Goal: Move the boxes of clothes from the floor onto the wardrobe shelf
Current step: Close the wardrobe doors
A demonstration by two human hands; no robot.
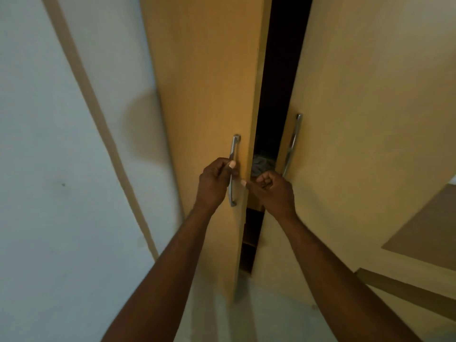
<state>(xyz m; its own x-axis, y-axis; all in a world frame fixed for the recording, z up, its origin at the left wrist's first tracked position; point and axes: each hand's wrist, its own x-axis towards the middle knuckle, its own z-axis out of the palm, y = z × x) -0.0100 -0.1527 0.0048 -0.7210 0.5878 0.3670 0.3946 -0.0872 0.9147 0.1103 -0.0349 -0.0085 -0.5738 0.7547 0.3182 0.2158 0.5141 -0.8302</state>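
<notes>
The left hand (217, 183) has its grip clamped on the left door handle (233, 169). Just right of it, the right hand (271, 191) curls loosely, gripping nothing, below the right door handle (292, 144). Grey clothing (260, 165) shows in the wardrobe gap above; no boxes visible.

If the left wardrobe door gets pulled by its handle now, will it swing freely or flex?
The left door is a tall flat panel, probably stiff, swinging as one piece. It already stands ajar, so likely little resistance. The left hand wraps the smooth metal handle, which might be slippery.
</notes>
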